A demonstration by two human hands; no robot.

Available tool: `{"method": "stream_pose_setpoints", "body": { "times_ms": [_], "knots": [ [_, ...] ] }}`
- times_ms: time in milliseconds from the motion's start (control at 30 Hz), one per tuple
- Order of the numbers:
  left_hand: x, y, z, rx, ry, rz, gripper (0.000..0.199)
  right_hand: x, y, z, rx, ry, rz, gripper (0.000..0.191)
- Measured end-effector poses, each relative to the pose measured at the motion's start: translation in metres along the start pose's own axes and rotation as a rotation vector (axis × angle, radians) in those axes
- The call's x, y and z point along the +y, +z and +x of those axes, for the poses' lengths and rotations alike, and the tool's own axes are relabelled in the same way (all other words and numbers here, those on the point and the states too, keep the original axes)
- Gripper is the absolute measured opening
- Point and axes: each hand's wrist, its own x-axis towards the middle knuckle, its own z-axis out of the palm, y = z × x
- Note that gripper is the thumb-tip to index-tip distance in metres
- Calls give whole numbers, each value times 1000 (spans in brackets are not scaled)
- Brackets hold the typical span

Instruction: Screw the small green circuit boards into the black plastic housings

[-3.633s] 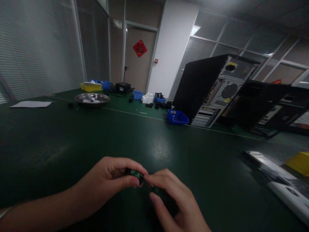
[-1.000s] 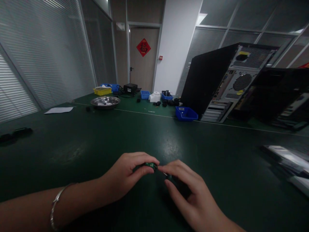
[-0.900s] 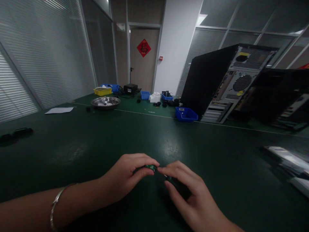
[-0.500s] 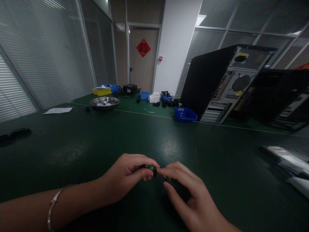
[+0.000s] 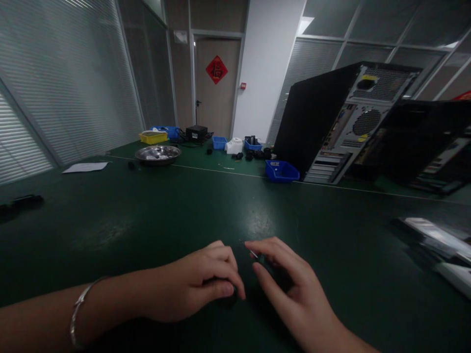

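Bangle of silver-coloured metal on its wrist, the left hand curls over a small, mostly hidden dark piece, its grip impossible to tell; nearby, the right hand holds a slim silver-shafted tool over the dark-green table.

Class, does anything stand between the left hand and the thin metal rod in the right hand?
Nothing visible: only green table shows in the narrow gap between the left hand and the thin metal rod in the right hand.
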Motion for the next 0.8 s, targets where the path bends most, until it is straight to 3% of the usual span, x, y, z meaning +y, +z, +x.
{"method": "stream_pose_setpoints", "body": {
  "times_ms": [100,200,567,700,800],
  "knots": [
    [11,0,-1,-114,41,115,22,0,0,1,6,-9,1,31],
    [14,1,-1,-140,62,164,23,1,0,0,3,-12,4,31],
    [8,9,-2,-17,132,145,51,-1,1,0,-6,-17,14,30],
    [6,14,-2,-6,82,240,62,-2,1,1,2,-24,-10,29],
    [6,15,-3,13,36,269,56,-2,0,2,-28,-16,-43,28]
  ]
}}
